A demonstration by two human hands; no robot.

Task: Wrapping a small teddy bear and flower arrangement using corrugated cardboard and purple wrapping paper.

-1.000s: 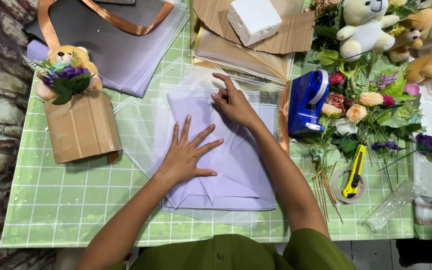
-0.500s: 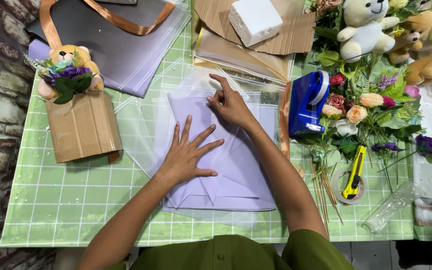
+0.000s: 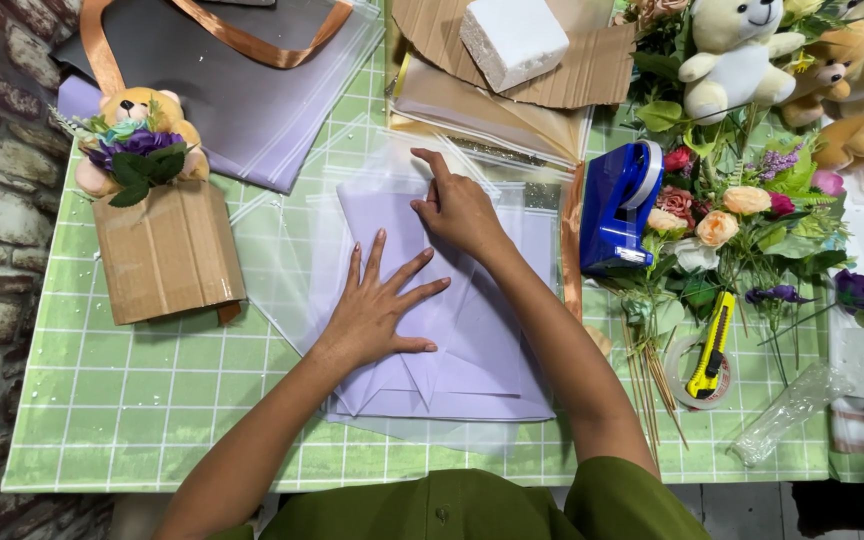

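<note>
A stack of lilac wrapping sheets lies on the green checked table, with clear cellophane spread over and around it. My left hand lies flat on the sheets, fingers spread wide. My right hand rests at the sheets' far edge, its index finger stretched out and pressing on the paper. Neither hand grips anything.
A small cardboard box with a bear and purple flowers stands to the left. A blue tape dispenser, flowers, a yellow cutter and wooden sticks lie right. Dark sheets with copper ribbon, cardboard, a foam block and plush bears sit at the back.
My right hand has slid a little along the sheets' far edge. My left hand has stayed flat on the paper.
</note>
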